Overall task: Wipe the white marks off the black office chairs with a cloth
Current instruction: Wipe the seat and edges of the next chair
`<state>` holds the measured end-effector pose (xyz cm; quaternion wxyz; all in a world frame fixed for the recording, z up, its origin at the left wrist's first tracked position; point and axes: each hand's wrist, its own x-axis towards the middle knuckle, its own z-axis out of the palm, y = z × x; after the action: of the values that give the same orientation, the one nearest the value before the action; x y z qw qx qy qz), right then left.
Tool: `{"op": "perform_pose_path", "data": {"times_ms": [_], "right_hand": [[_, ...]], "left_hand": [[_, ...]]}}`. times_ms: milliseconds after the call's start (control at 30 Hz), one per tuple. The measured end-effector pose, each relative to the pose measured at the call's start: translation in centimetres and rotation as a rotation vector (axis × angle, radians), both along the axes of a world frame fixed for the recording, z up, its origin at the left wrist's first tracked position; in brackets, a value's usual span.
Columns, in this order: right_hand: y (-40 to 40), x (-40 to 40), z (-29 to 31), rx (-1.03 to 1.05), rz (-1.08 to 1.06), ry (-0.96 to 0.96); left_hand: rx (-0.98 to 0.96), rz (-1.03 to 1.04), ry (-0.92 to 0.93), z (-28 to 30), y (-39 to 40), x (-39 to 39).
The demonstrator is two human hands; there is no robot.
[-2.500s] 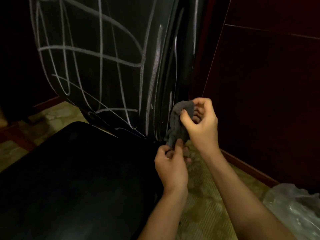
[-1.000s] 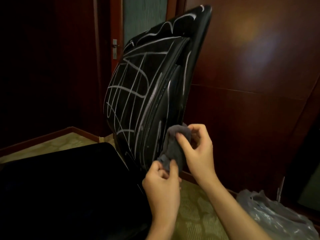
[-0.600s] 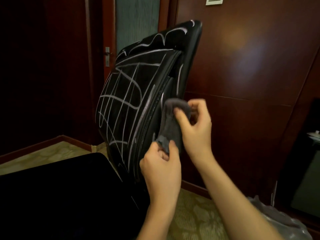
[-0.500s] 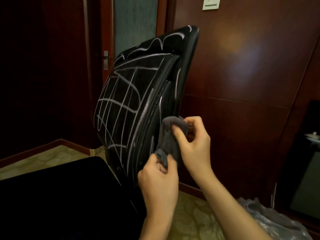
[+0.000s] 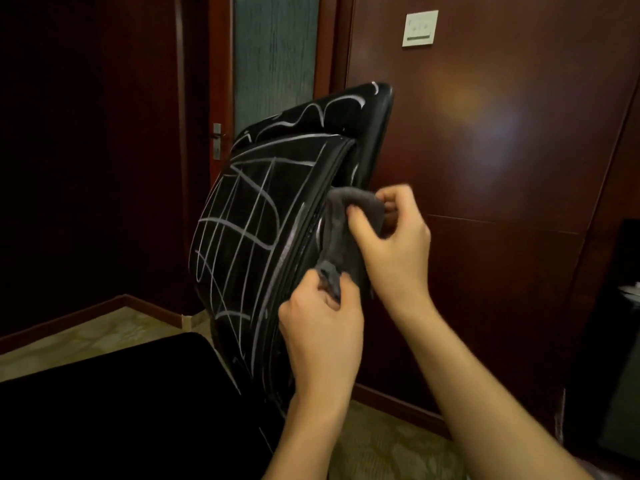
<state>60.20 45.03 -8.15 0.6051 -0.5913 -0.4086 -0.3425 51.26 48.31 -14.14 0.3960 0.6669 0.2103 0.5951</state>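
Cloth (image 5: 341, 233), grey and bunched, hangs stretched between two hands against the right edge of the chair backrest (image 5: 277, 216), in the middle of the view. Higher up, the right hand (image 5: 391, 240) has its thumb pressed over the top fold and its fingers (image 5: 398, 195) curled behind, clamped on the cloth, with the forearm running down to the lower right. Below it, the left hand (image 5: 322, 327) pinches the lower tail of the cloth between thumb and curled fingers, its wrist rising from the bottom edge. One black chair is in view: its backrest stands upright, leaning slightly, and carries many white marks (image 5: 242, 230) drawn as a crossing grid on the front panel, with more wavy lines along the top; its dark seat (image 5: 121, 403) fills the lower left. Behind the backrest are dark red wood wall panels (image 5: 502, 150), one pale switch plate (image 5: 420, 28) high on the wall, and a door with a frosted glass strip (image 5: 275, 57) and one metal handle (image 5: 216, 140). Patterned carpet (image 5: 391, 448) covers the floor beneath the arms.
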Motion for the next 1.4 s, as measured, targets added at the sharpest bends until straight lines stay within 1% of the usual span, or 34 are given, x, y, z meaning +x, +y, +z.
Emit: {"op": "perform_pose_path", "data": {"times_ms": [67,100,200,300,400,467,567,633,700,800,867,933,1000,1100,1233,1400], "right_hand": [[-0.2,-0.4,-1.4,0.002,0.009,-0.015],[-0.2,-0.5,-1.1,-0.003,-0.005,-0.023],[0.4,-0.1,2.4,-0.021,-0.073,-0.055],[0.7,0.6,6.8,-0.045,-0.130,-0.056],[0.8,1.1,8.4,-0.066,-0.149,-0.020],[0.9,0.6,7.3,-0.053,-0.132,0.004],[0.9,-0.4,3.5,-0.021,-0.100,0.015],[0.6,-0.9,1.3,-0.008,-0.093,-0.012],[0.4,-0.9,1.1,-0.024,-0.090,-0.036],[0.6,-0.3,4.6,-0.027,-0.081,-0.034],[0.7,0.4,7.8,-0.035,-0.092,-0.016],[0.9,1.0,9.3,-0.038,-0.106,-0.010],[1.0,1.1,8.4,-0.004,-0.102,0.001],[1.1,0.6,4.3,0.033,-0.058,0.030],[0.9,-0.4,-0.6,-0.018,-0.046,0.005],[0.3,-0.6,-4.4,-0.079,0.010,0.036]], "left_hand": [[0.006,0.006,0.007,-0.9,0.0,-0.2],[0.009,0.008,0.003,-0.8,0.1,-0.2],[0.052,0.030,-0.020,1.3,0.6,0.0],[0.098,0.040,-0.041,5.1,1.5,0.2],[0.104,0.058,0.016,7.6,2.4,0.3],[0.095,0.058,0.057,7.0,2.7,0.3],[0.080,0.059,0.094,3.7,2.2,-0.2],[0.078,0.047,0.094,2.0,1.8,-0.7],[0.083,0.032,0.073,2.2,1.8,-0.6],[0.092,0.002,0.017,5.0,2.5,0.1],[0.098,-0.001,0.023,7.5,2.9,0.6],[0.110,0.013,0.040,9.1,2.9,0.9],[0.119,0.001,0.069,9.0,2.9,0.8],[0.125,-0.010,0.116,5.9,2.5,0.2],[0.128,0.021,0.205,1.0,2.3,-1.1],[0.117,0.019,0.282,-2.6,2.2,-1.9]]}}
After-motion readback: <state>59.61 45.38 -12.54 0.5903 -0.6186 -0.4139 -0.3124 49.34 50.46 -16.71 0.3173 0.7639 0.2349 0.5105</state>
